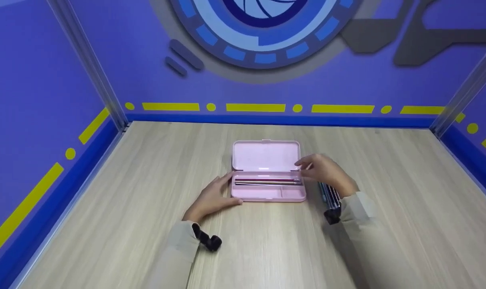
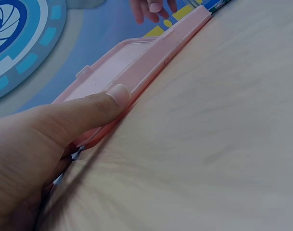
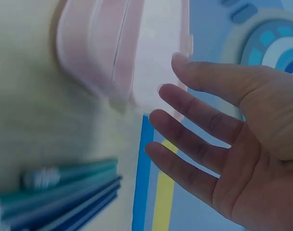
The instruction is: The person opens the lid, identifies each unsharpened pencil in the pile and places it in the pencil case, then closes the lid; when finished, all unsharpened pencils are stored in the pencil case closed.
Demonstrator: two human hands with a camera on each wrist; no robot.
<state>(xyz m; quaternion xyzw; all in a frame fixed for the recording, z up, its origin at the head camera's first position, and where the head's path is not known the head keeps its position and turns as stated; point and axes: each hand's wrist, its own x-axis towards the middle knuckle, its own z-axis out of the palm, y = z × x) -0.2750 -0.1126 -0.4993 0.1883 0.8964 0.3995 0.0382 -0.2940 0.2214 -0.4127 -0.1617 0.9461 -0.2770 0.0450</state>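
Note:
A pink pencil case (image 1: 259,193) lies on the table in the head view, its lid (image 1: 266,155) raised at the back. A few slim pencils (image 1: 267,182) lie in its long rear compartment. My left hand (image 1: 210,197) grips the case's left end; in the left wrist view the thumb (image 2: 100,107) presses the front wall, and the other fingers are mostly hidden. By the lid's right hinge corner is my right hand (image 1: 325,170). The right wrist view shows its fingers (image 3: 189,103) spread and relaxed, holding nothing.
Several green and dark blue pencils (image 3: 64,197) lie on the table right of the case, partly under the right wrist in the head view. A small divider (image 1: 282,192) splits the front compartment. Blue patterned panels (image 1: 146,88) wall the wooden table (image 1: 167,152) at back and sides.

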